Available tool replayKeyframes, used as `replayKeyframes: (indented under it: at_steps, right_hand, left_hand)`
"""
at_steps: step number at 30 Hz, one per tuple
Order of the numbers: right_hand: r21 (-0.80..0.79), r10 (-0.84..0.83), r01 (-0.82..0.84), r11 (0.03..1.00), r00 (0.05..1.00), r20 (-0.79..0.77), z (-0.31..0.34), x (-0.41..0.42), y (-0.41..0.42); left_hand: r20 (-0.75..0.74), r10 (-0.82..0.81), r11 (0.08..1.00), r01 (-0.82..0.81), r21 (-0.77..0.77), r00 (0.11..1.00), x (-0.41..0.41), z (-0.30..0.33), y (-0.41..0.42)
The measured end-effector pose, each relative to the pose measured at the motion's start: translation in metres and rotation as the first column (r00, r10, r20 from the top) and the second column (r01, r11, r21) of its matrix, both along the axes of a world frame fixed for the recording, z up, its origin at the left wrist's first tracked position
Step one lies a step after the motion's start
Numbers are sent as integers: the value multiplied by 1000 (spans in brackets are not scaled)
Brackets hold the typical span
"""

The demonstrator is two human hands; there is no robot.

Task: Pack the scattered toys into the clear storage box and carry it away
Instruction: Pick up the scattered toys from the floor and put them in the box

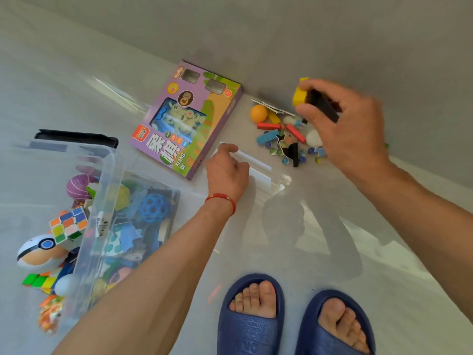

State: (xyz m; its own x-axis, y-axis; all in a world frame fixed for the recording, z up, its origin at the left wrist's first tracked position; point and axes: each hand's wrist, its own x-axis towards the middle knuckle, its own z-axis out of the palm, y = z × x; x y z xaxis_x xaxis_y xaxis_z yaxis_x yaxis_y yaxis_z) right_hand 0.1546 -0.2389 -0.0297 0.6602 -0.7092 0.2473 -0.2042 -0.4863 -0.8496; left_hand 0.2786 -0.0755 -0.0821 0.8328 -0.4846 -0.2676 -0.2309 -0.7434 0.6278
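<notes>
Picking up blocks to drop in the clear box

The right hand [343, 119] grips yellow and black blocks [311, 98], far right of the clear box [107, 190]; the left hand [227, 170] hangs loose and holds nothing. Next, I think, the blocks go over the box rim.

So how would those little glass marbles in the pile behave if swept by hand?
The marbles are round, so they would probably roll and scatter across the smooth floor. They look small and glossy, likely slippery to pinch, and the blocks among them might deflect some.
</notes>
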Motion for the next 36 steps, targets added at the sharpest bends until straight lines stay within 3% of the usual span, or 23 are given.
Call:
replayKeyframes:
  at_steps: [1, 2, 4, 7, 9, 11, 13, 14, 17, 19, 24, 27, 32, 34, 36]
  right_hand:
    - [248, -114, 93, 964, 991, 69, 2, -6, 3]
    - [472, -219, 146, 870, 970, 104, 2, -12, 7]
    - [773, -341, 174, 611, 938, 59, -3, -23, 14]
    - [935, -405, 198, 294, 912, -65, -15, -39, 28]
    - [964, -368, 175, 200, 925, -92, -19, -45, 38]
    - [964, -244, 148, 219, 965, -92, -21, -47, 51]
    - [926, -47, 120, 358, 993, -110, -21, -46, 64]
    - [884, 55, 101, 455, 988, -142, -21, -45, 70]
    - [597, 276, -8, 802, 892, -359, -15, -40, 83]
    - [420, 324, -101, 902, 801, -504, -8, -37, 92]
    - [393, 499, -325, 860, 694, -519, 49, -23, 128]
    - [456, 594, -404, 793, 678, -433, 101, -4, 166]
    - [712, 635, -363, 601, 757, -150, 188, 44, 236]
    - [842, 580, -269, 467, 812, -62, 217, 72, 259]
    - [860, 572, -206, 467, 812, -116, 237, 94, 273]
  left_hand:
    - [-33, -5, 999, 4, -39, 999, -6, 3, -1]
    - [-69, -10, 998, 6, -68, 998, -12, 6, -3]
    - [-125, -9, 995, -4, -105, 992, -19, 11, -6]
    - [-259, 112, 984, -144, -107, 959, -26, 13, -9]
    - [-435, 223, 955, -284, -79, 872, -33, 18, -11]
    - [-671, 251, 916, -394, -68, 698, -42, 28, -10]
    - [-842, 172, 902, -425, -72, 510, -53, 38, -7]
    - [-864, 109, 924, -370, -94, 491, -59, 41, -5]
    - [-820, 0, 959, -233, -162, 572, -78, 44, 6]
    - [-821, 68, 935, -323, -146, 567, -88, 52, 19]
    - [-858, 168, 820, -552, -152, 485, -87, 106, 69]
    - [-768, 224, 768, -594, -240, 600, -73, 151, 113]
    - [-592, 377, 576, -681, -452, 712, -42, 229, 212]
    - [-584, 452, 535, -729, -427, 674, -29, 246, 254]
    - [-654, 456, 530, -775, -345, 603, -23, 261, 291]
